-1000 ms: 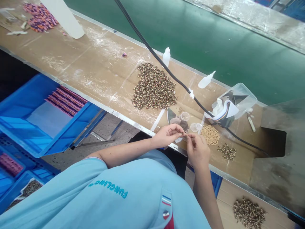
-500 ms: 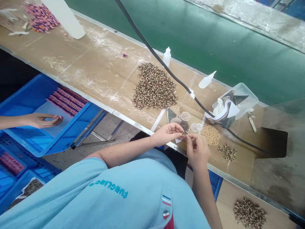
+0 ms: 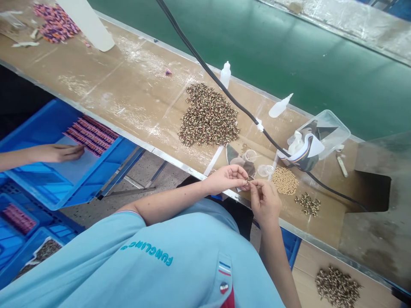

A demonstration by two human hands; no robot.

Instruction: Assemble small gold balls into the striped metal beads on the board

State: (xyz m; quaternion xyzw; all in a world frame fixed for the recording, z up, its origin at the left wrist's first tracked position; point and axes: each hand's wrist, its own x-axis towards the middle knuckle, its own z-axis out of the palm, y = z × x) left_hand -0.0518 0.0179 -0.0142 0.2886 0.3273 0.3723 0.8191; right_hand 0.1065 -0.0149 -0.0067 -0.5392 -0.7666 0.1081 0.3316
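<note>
Workbench point(image 3: 135, 98) beside the green belt: my left hand point(image 3: 224, 179) and right hand point(image 3: 265, 201) are both pinched shut on one tiny part point(image 3: 248, 182), held at the edge, probably so the bead pile point(image 3: 208, 115) stays within reach.

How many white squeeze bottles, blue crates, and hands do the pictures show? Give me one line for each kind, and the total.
White squeeze bottles: 2, one upright, one lying
Blue crates: 3
Hands: 3, left hand, right hand, co-worker's hand
Total: 8
</note>
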